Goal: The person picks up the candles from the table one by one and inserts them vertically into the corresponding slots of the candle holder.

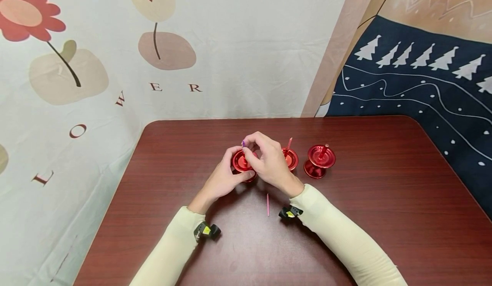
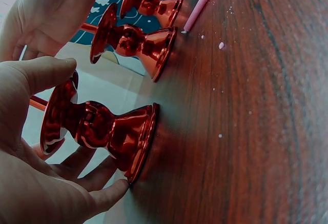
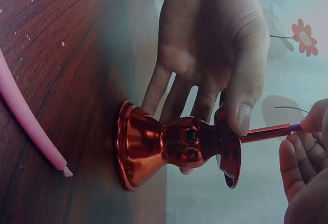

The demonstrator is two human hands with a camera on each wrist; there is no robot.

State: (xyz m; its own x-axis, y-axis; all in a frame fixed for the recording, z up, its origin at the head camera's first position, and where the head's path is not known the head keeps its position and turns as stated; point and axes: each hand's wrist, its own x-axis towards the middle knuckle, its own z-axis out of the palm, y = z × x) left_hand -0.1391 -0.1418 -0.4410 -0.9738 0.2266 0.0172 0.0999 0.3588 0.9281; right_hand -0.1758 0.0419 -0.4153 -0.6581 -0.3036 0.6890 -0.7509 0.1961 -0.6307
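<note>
Around the leftmost shiny red candle holder (image 1: 238, 163) curls my left hand (image 1: 223, 180), its thumb on the dish rim in the right wrist view. The holder stands upright on the table. Above the dish, my right hand (image 1: 272, 161) pinches a thin purple candle (image 1: 244, 143). The candle's lower end meets the top of the holder's narrow red tube (image 3: 266, 133) in the right wrist view. Partly behind my right hand stands a second red candle holder (image 1: 294, 159), with a thin reddish candle (image 1: 290, 142) rising from it.
A third red candle holder (image 1: 316, 171) stands further right, with a short upright stem in its dish. One pink candle (image 1: 267, 204) lies on the brown table (image 1: 365, 217) between my forearms. Small pale crumbs (image 2: 221, 45) dot the wood. Printed cloth (image 1: 246, 63) hangs behind the table.
</note>
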